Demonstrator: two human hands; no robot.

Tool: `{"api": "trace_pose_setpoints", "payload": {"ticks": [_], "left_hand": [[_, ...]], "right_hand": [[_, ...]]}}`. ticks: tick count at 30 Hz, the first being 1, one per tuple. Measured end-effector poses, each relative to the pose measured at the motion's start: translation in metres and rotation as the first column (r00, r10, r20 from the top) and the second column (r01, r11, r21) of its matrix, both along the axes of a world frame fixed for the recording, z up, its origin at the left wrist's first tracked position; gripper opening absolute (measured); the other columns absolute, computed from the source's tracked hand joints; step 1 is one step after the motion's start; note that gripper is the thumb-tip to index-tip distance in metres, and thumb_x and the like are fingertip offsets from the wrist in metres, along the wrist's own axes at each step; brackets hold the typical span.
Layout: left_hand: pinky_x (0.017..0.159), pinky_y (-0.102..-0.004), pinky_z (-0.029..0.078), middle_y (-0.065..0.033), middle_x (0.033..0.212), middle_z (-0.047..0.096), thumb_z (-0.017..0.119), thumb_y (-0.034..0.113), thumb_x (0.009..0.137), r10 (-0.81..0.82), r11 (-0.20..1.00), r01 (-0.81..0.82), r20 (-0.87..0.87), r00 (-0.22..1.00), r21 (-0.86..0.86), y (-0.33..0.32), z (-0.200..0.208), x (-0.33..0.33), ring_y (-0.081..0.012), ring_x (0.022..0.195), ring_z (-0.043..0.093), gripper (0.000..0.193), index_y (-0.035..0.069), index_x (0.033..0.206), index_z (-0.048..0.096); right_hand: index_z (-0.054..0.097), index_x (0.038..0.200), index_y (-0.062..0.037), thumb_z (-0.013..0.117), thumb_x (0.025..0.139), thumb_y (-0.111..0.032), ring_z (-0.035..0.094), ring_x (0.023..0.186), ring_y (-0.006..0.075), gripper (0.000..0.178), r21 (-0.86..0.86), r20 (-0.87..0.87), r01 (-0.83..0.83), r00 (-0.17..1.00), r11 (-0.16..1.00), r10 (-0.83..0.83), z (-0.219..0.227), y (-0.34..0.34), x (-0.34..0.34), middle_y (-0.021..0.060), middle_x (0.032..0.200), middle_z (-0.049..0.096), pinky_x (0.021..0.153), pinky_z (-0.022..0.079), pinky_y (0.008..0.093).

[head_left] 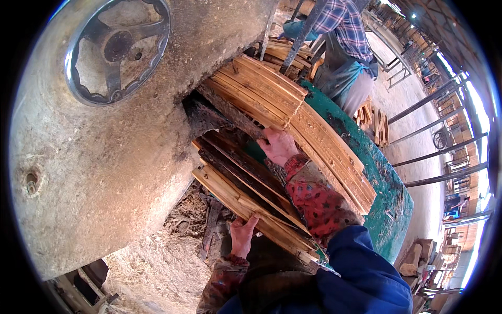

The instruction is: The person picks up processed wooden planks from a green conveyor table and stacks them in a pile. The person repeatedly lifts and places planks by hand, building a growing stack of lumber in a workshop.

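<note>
My left hand [242,236] is closed on the near edge of a bundle of long wooden slats [266,224], its thumb on top and its other fingers mostly hidden underneath. Dark, bark-like faces show on some slats in this bundle. My right hand [281,146] reaches across to the stacked pale boards [319,141], fingers curled at the near edge of a board there. Its fingertips are partly hidden. The stack lies lengthwise on a green metal table [387,209], its far-left end beside a dark slot in a large machine housing [120,172].
A metal handwheel [117,49] juts from the housing at upper left. Sawdust and bark scraps [157,267] cover the ground below. Across the table stands another person [342,47] in a plaid shirt and gloves, near piled wood pieces [374,123]. Metal poles [434,141] slant along the right.
</note>
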State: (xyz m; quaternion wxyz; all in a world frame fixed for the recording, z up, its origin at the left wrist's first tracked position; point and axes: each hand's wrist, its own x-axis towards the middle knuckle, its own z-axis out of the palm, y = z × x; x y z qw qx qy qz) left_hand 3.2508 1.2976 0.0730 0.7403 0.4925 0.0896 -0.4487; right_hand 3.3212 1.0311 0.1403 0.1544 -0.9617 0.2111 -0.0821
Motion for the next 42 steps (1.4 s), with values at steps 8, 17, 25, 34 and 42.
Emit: {"api": "trace_pose_setpoints", "payload": {"ticks": [8, 17, 25, 34, 42], "left_hand": [[0.086, -0.0254, 0.048, -0.0035, 0.106, 0.068, 0.075, 0.016, 0.085, 0.071, 0.996, -0.069, 0.053, 0.996, -0.048, 0.0, -0.014, -0.007, -0.0105, 0.093, 0.061, 0.035, -0.001, 0.115, 0.064], [0.08, -0.0248, 0.048, -0.0022, 0.105, 0.067, 0.076, 0.017, 0.084, 0.033, 0.999, -0.033, -0.028, 0.999, -0.008, -0.002, -0.008, -0.005, -0.0102, 0.089, 0.06, 0.04, 0.0, 0.118, 0.062], [0.077, -0.0257, 0.05, -0.0027, 0.104, 0.066, 0.075, 0.018, 0.085, 0.084, 0.995, -0.086, -0.039, 0.996, -0.045, 0.001, -0.014, -0.011, -0.0101, 0.089, 0.061, 0.037, 0.002, 0.116, 0.063], [0.071, -0.0227, 0.048, -0.0021, 0.098, 0.067, 0.074, 0.018, 0.086, 0.073, 0.997, -0.073, -0.021, 0.997, 0.016, 0.005, -0.009, -0.013, -0.0087, 0.081, 0.06, 0.029, 0.001, 0.109, 0.065], [0.08, -0.023, 0.046, -0.0025, 0.101, 0.067, 0.073, 0.017, 0.087, 0.07, 0.997, -0.069, 0.018, 0.997, -0.025, 0.002, -0.006, -0.013, -0.0078, 0.088, 0.058, 0.028, -0.002, 0.105, 0.066]], "right_hand": [[0.061, 0.09, -0.0043, 0.065, 0.083, -0.023, 0.06, 0.092, 0.0399, 0.021, -0.049, 0.14, 0.128, 0.983, 0.991, -0.12, 0.016, -0.021, -0.048, 0.0168, 0.095, 0.062, 0.073, 0.049, 0.0478], [0.062, 0.094, -0.0018, 0.065, 0.084, -0.026, 0.06, 0.094, 0.0395, 0.026, 0.274, 0.003, 0.226, 0.972, 0.935, -0.236, -0.013, -0.032, -0.102, 0.0198, 0.092, 0.064, 0.078, 0.048, 0.0471], [0.047, 0.133, -0.0035, 0.065, 0.085, -0.04, 0.06, 0.099, 0.0419, 0.064, 0.158, 0.055, 0.19, 0.978, 0.969, -0.2, -0.012, 0.011, -0.187, 0.024, 0.111, 0.061, 0.083, 0.048, 0.0464], [0.052, 0.123, 0.0014, 0.07, 0.082, -0.036, 0.065, 0.089, 0.0398, 0.059, 0.293, -0.142, 0.376, 0.926, 0.879, -0.349, 0.011, 0.068, -0.27, 0.0235, 0.089, 0.066, 0.075, 0.051, 0.0436], [0.054, 0.119, 0.0068, 0.073, 0.081, -0.028, 0.064, 0.083, 0.041, 0.055, 0.317, 0.121, -0.005, 0.992, 0.948, -0.036, 0.052, 0.086, -0.169, 0.0268, 0.09, 0.063, 0.072, 0.052, 0.0422]]}}
